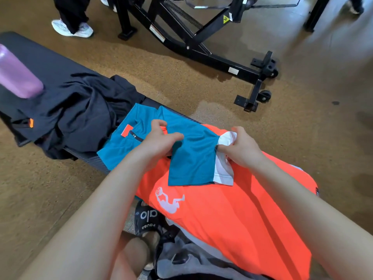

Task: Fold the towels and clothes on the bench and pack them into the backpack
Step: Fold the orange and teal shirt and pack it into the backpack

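Pinching teal sleeve (191,160) between left hand (159,142) and right hand (240,150), over orange shirt (232,215) on bench (50,63).

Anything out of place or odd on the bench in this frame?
A purple bottle lies on its side at the bench's far end. Beside it a dark garment sits crumpled, spilling over the bench edge, not yet folded.
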Motion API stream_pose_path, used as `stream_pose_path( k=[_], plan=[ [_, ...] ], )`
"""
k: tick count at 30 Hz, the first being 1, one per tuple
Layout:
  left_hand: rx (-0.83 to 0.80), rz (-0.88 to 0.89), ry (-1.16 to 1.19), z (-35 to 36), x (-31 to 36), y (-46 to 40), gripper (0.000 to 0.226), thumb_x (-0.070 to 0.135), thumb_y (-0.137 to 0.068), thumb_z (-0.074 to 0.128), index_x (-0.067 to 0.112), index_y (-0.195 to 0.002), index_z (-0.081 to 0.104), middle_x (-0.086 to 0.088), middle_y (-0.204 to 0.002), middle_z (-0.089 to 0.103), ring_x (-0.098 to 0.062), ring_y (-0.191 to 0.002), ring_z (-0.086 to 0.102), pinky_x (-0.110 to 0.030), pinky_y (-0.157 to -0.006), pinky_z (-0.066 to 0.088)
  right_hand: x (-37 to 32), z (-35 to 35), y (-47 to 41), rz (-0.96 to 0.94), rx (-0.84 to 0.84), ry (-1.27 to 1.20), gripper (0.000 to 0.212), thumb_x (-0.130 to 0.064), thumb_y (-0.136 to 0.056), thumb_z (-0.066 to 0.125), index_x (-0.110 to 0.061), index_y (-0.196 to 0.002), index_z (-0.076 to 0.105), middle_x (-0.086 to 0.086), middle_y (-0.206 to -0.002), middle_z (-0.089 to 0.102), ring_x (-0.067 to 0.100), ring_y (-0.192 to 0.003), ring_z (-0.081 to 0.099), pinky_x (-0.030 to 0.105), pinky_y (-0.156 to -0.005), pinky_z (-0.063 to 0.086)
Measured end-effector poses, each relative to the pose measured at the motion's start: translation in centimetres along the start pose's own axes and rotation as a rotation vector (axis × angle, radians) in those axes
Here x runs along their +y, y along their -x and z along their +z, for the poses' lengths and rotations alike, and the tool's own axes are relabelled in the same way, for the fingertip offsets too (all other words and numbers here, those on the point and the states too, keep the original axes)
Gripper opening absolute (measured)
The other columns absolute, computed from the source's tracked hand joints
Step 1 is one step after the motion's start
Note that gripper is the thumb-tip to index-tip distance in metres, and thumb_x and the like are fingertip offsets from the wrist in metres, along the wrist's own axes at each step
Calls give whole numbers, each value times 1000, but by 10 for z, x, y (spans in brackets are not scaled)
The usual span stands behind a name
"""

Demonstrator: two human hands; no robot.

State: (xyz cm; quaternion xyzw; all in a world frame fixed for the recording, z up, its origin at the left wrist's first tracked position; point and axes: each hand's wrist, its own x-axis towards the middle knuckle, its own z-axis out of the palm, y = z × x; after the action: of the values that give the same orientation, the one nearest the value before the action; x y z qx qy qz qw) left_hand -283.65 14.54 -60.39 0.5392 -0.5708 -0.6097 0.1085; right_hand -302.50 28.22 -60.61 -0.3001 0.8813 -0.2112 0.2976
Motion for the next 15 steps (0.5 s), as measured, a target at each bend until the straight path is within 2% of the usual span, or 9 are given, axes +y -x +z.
stream_pose_path(
  k=[1, 2, 4, 6, 8, 9, 11, 12, 15],
  plan=[
    [0, -45, 96, 2, 2, -1, 54, 19, -86, 73, 26, -127, 39, -1, -76, 45, -14, -55, 45, -29, -61, 42, 0, 0, 1, 21, 10, -65, 82, -28, -80, 79, -16, -149, 37, 11, -125, 63, 32, -116, 59, 33, -86, 43],
    [6, -69, 174, 3, 5, -1, 54, 16, -87, 73, 25, -128, 39, -1, -75, 44, -12, -51, 45, -28, -59, 41, 0, 1, 2, 48, 8, -179, 80, -17, -80, 78, -17, -150, 38, 9, -111, 65, 28, -102, 63, 33, -81, 47],
    [5, -101, 294, 5, 12, -2, 42, 4, -89, 69, 20, -117, 43, -2, -68, 41, -9, -42, 44, -26, -51, 40, 0, 1, 4, 113, -45, -518, 82, 7, -80, 68, -21, -151, 37, 6, -82, 57, 19, -66, 57, 29, -59, 47],
    [-53, -150, 405, 4, 21, -3, 29, -5, -90, 64, 17, -99, 47, -10, -71, 42, -10, -48, 51, -22, -49, 46, -2, -1, 4, 177, -58, -803, 86, 16, -80, 57, -26, -152, 36, 9, -81, 53, 14, -56, 48, 26, -48, 41],
    [-121, -215, 540, 0, 29, -6, 21, -3, -91, 62, 13, -102, 55, -16, -89, 53, -18, -75, 60, -18, -69, 57, -4, -8, 0, 215, -39, -961, 87, 16, -80, 50, -31, -152, 35, 10, -93, 56, 15, -59, 49, 25, -52, 40],
    [-136, -230, 584, -2, 31, -7, 21, -3, -91, 62, 12, -105, 58, -15, -95, 58, -18, -81, 62, -20, -75, 59, -4, -11, -2, 224, -40, -1013, 89, 15, -78, 48, -34, -151, 35, 11, -104, 59, 16, -65, 50, 28, -57, 40],
    [-115, -190, 560, -3, 31, -9, 27, -5, -89, 64, 15, -105, 55, -12, -93, 60, -16, -73, 61, -21, -66, 59, -4, -13, -7, 231, -50, -1053, 92, 15, -75, 46, -37, -150, 37, 11, -127, 56, 16, -70, 50, 30, -64, 38],
    [-86, -151, 515, -1, 30, -9, 34, -8, -87, 65, 18, -104, 52, -10, -88, 58, -14, -68, 57, -22, -61, 57, -3, -13, -9, 231, -50, -1039, 92, 16, -74, 45, -37, -150, 38, 10, -130, 55, 18, -74, 54, 31, -67, 40],
    [9, -32, 299, 6, 23, -11, 53, -11, -83, 67, 20, -122, 48, -5, -68, 58, -14, -57, 58, -26, -58, 55, 4, -11, -15, 226, -47, -956, 91, 16, -76, 49, -35, -151, 37, 14, -116, 62, 25, -82, 55, 35, -70, 43]
  ],
)
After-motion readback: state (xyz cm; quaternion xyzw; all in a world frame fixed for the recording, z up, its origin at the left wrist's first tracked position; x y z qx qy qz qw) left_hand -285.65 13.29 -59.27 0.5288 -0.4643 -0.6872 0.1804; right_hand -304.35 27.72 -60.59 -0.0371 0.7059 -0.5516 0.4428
